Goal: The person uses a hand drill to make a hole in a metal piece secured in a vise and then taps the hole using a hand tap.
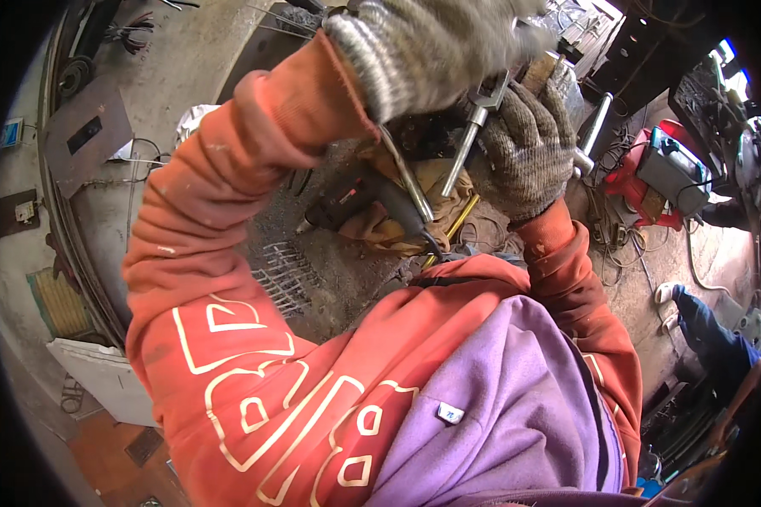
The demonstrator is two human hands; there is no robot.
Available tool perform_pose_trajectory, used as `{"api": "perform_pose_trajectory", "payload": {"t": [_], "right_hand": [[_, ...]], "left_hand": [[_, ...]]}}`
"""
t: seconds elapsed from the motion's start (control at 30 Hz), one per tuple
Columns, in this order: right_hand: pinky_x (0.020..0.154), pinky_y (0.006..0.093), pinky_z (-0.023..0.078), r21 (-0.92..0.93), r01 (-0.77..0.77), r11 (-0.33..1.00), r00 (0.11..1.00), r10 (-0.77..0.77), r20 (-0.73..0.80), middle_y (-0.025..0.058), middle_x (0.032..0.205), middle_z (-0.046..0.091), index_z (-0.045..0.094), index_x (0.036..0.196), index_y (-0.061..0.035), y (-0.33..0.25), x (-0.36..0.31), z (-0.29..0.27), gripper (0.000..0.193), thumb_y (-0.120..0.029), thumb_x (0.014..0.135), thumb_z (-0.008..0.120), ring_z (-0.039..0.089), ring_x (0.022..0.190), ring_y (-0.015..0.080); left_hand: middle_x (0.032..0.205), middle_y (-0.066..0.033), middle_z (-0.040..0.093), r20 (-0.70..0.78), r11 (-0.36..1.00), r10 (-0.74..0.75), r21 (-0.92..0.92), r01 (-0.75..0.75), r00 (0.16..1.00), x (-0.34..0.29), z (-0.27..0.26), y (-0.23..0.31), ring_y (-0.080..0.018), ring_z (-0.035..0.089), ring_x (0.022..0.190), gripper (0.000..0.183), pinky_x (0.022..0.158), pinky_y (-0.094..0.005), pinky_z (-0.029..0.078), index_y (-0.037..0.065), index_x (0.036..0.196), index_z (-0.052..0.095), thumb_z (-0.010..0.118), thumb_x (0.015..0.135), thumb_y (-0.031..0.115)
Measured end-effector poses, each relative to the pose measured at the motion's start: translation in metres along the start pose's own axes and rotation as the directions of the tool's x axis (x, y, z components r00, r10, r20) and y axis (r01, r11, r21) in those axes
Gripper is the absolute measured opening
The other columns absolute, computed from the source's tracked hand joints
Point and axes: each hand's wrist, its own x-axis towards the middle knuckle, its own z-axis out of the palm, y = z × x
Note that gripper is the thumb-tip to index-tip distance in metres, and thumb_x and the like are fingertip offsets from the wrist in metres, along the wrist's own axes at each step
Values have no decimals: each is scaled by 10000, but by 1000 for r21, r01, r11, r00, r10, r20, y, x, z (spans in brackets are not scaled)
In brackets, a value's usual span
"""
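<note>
My left hand (440,55), in a grey knit glove, reaches across the top of the view. Its fingers are smeared by motion, and whether they hold anything cannot be made out. Just below and to the right is my right hand (528,148), in a similar glove, its fingers bent over something at the work spot that I cannot make out. A steel screw rod with a thick collar (479,114) slants down beside the right hand. Left of it lies a metal bar (406,176). On the other side of that hand stands a second metal bar with a round end (596,131).
A dark power tool (347,201) lies on tan cloth near a yellow rod (463,218). Metal rods form a grid (283,277) on the ground. At right are a red and grey machine (676,173), loose cables and another person's blue-clad leg (706,325). A metal plate (89,135) is at left.
</note>
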Motion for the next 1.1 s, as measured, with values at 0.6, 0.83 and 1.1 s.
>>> {"api": "perform_pose_trajectory", "payload": {"t": [0.6,0.83,1.1], "right_hand": [[1229,596,367,131,-123,984,989,111,100,87,1360,690,756,1158,-153,-3,4,-13,423,-342,780,726,627,1292,306],[1193,617,400,9,-16,1000,1000,16,-7,145,1257,715,769,987,-121,-4,-2,-4,311,-278,720,745,661,1213,353],[1191,617,404,31,-56,998,998,55,26,173,1360,704,792,1089,-133,-3,-6,-5,335,-285,804,705,628,1312,393]], "left_hand": [[1059,-145,757,288,930,-161,-276,243,944,4,-17,36,-368,727,1066,629,926,-499,556,121,1421,615,815,839,248],[1168,-208,715,-106,983,-131,-143,116,986,1,15,-1,-426,714,1006,494,826,-495,595,82,1362,627,720,878,110],[1211,-206,697,237,837,-19,-527,145,971,-6,-1,3,-431,665,1131,583,988,-516,541,38,1348,664,711,767,14]]}}
